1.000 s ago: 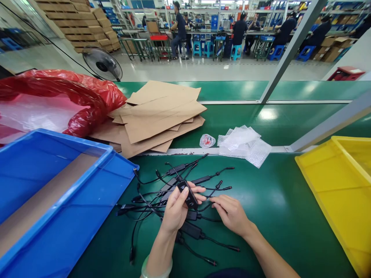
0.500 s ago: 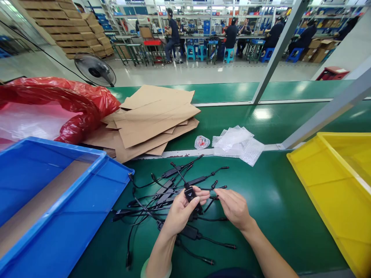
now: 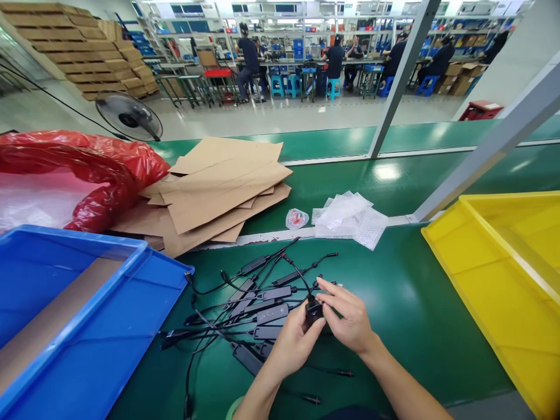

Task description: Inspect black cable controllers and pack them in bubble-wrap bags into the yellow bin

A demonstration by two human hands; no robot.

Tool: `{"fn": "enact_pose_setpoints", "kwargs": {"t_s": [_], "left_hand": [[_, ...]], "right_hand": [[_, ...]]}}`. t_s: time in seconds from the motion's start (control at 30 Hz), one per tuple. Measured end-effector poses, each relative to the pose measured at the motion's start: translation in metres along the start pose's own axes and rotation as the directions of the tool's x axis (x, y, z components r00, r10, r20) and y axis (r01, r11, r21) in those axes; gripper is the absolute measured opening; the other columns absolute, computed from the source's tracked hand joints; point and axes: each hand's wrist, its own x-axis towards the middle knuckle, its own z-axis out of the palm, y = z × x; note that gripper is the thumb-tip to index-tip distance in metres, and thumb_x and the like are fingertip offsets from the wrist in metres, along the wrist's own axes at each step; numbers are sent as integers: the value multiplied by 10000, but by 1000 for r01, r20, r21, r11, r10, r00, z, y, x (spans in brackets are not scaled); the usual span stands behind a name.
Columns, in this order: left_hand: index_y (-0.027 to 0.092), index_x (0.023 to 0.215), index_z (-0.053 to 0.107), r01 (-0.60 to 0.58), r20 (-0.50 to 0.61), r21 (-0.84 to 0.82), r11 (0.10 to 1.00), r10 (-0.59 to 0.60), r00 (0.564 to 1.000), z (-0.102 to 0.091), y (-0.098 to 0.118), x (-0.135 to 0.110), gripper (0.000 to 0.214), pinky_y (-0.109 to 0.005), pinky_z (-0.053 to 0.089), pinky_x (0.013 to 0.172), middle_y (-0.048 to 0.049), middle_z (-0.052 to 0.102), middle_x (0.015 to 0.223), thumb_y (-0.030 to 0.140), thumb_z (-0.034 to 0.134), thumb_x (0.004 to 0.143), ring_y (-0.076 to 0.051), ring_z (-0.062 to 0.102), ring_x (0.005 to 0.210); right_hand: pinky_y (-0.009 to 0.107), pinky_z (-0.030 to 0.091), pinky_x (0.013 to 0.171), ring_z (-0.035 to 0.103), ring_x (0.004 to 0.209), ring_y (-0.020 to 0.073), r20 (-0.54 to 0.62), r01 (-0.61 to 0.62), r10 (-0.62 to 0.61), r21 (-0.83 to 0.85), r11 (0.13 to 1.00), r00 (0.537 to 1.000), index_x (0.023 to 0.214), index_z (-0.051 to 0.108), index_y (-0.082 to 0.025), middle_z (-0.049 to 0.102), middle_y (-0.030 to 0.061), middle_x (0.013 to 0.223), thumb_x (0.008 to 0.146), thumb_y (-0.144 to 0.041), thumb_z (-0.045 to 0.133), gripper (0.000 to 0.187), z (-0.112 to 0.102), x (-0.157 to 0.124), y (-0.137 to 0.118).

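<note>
Both my hands meet over a small black inline controller (image 3: 314, 310) with thin cables. My left hand (image 3: 294, 344) grips it from below with curled fingers. My right hand (image 3: 347, 318) pinches its top end from the right. To their left, several more black controllers with cables (image 3: 258, 297) lie spread on the green mat (image 3: 394, 326). One cable rises from the held controller toward the back.
A blue bin (image 3: 83, 326) stands at the left, a yellow bin (image 3: 503, 280) at the right. Cardboard sheets (image 3: 219, 186), a red plastic bag (image 3: 83, 169), bubble-wrap pouches (image 3: 350, 216) and a small clear packet (image 3: 296, 219) lie behind. Metal frame posts rise at the right. People work at distant benches.
The held controller has moved right and turned end-on toward me. My right hand has closed in on it, and both hands now grip it together. The view has tilted slightly.
</note>
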Motion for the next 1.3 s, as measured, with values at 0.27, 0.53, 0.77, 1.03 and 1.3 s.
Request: {"fn": "enact_pose_setpoints", "kwargs": {"t_s": [0.27,0.53,0.77,1.03,1.3], "left_hand": [[178,1295,471,-50,-149,-14,999,48,988,10,-8,4,402,-414,373,1046,-128,542,1278,315,487,917,-259,509,1180],[169,1164,550,-14,-180,-151,988,-14,984,13,-2,7,336,-370,437,960,-110,623,1158,359,542,888,-260,562,1100],[183,1223,521,21,-138,-170,985,-45,989,17,3,4,382,-359,405,1005,-114,581,1240,371,536,890,-248,531,1155],[169,1139,584,53,-33,-273,961,-64,997,10,6,3,348,-337,447,917,-96,639,1121,351,612,844,-244,575,1055],[164,840,577,34,21,-153,988,-31,999,15,0,3,206,-293,435,792,-44,604,837,362,539,884,-180,546,816]], "right_hand": [[353,567,871,639,1024,215,51,-185,184,21,983,982,1296,553,-211,646,84,1167,922,-107,379,426,10,-12,-8],[433,511,953,516,1196,249,116,-195,195,-11,981,974,1491,184,-235,493,98,1360,969,-184,381,560,14,-18,-19],[476,493,961,509,1211,236,117,-353,336,177,919,934,1475,219,-263,595,76,1252,992,-234,361,505,12,-16,-12],[490,469,977,596,1101,274,290,-555,473,480,680,832,1251,571,-192,656,115,1143,911,-453,549,429,-2,-4,-7],[186,449,354,613,580,143,474,-699,514,497,514,715,1198,569,-210,690,98,1063,836,-426,639,428,-8,-1,-8]]}}
